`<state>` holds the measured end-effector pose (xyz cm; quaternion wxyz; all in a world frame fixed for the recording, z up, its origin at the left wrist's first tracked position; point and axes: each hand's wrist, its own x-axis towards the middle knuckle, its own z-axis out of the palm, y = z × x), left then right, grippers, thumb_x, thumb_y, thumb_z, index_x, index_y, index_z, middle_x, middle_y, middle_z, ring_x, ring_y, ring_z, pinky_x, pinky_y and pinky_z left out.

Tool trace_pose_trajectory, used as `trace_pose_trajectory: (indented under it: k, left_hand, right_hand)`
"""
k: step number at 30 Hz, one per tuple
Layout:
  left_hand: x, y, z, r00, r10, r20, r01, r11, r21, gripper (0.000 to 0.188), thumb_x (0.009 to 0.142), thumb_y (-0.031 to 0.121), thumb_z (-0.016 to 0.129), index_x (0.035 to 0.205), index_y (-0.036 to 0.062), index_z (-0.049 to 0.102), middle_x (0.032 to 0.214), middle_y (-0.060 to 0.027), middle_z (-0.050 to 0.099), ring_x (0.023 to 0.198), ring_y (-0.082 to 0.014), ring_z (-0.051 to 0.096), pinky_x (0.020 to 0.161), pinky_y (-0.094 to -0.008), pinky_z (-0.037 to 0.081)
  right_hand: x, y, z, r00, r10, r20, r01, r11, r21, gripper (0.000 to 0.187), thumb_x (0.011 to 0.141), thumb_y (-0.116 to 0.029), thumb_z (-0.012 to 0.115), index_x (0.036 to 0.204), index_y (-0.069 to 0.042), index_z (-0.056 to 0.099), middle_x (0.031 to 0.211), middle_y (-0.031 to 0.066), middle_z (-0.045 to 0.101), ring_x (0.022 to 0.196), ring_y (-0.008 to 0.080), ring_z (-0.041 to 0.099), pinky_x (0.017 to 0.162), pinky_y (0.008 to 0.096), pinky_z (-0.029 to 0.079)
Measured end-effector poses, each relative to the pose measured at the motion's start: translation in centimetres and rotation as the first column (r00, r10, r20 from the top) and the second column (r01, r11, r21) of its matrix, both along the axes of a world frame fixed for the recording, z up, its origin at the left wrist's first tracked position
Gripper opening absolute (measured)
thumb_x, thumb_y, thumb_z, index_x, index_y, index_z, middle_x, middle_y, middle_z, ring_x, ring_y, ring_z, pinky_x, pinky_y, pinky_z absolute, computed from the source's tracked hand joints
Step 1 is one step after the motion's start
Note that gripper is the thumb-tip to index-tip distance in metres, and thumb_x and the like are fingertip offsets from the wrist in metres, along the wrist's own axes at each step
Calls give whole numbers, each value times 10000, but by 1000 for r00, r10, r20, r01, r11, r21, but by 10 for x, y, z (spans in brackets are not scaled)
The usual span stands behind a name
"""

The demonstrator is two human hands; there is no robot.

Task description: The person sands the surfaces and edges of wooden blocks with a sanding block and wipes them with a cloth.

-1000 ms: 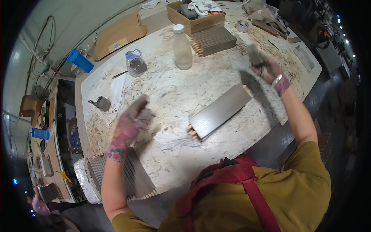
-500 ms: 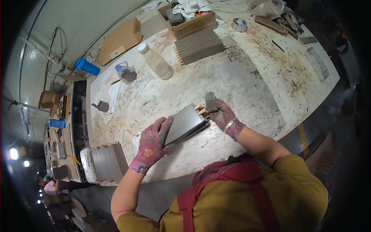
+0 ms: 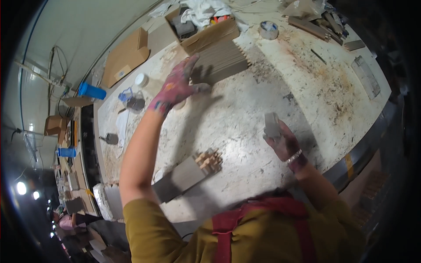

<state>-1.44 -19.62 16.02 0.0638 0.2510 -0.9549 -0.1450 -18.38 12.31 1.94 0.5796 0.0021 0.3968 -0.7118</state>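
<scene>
Right now my left hand (image 3: 177,85) is up off the table, glove on, fingers spread wide and holding nothing, reaching out toward the stack of grey slats (image 3: 219,61) lying just past my fingertips beside the cardboard box (image 3: 206,33). My right hand (image 3: 283,140) is clenched around a small grey block (image 3: 272,125), block sticking up above my fingers, held over the worktable (image 3: 307,83) and well apart from anything else. Closer to me than either hand, down between my forearms, lies a bundle of slats (image 3: 188,173) flat on the table, grey face up, pale wood ends showing at the end nearer my right hand; neither hand touches it. Progress, as I judge it: that bundle looks handled and set down, the far stack by the box looks untouched, so plenty left; can't tell how many slats are finished. A clear bottle with a white cap (image 3: 141,80) and a dark jar (image 3: 135,103) sit to the outer side of my left wrist, a tape roll (image 3: 268,30) far beyond my right hand
</scene>
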Motion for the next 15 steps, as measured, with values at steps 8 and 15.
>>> trace_pose_trajectory:
  k: [8,15]
  left_hand:
    - [-98,-104,-99,993,-69,96,62,995,81,1078,625,366,860,1515,144,292,1489,-181,378,1358,-361,402,1144,-416,329]
    - [-122,-74,-85,953,86,292,-69,995,-71,1077,678,640,768,1531,215,267,1433,-237,399,1325,-435,414,1089,-467,374]
  right_hand:
    - [-25,64,-18,989,66,-135,-68,998,-10,467,935,-217,544,1364,-43,481,1242,86,580,1075,228,595,918,380,498]
    - [-37,55,-7,973,84,217,-36,976,-213,470,936,-193,548,1362,-16,460,1250,105,575,1115,225,582,924,396,496]
